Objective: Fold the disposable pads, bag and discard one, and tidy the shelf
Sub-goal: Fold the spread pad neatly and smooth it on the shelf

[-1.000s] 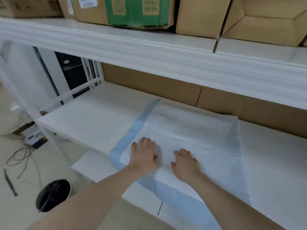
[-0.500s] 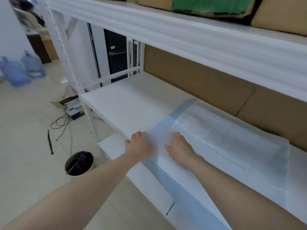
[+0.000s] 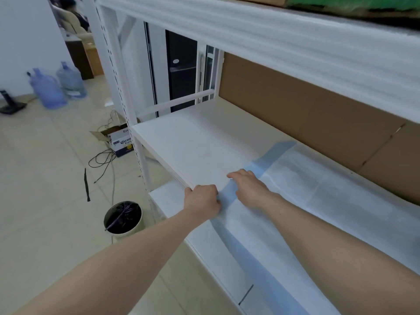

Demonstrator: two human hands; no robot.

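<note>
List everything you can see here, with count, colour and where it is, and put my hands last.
pad: one, white with blue border, spread on the middle shelf, front edge hanging over
shelf: one, white, middle level of the rack
cardboard: brown, lining the rack's back
bin: one, pale with dark liner, on the floor left of the rack
box: one, white and blue, open, on the floor by the rack post
water jugs: two, blue, by the far wall
left hand: at the pad's left front corner, fingers curled
right hand: on the pad's blue left border
</note>
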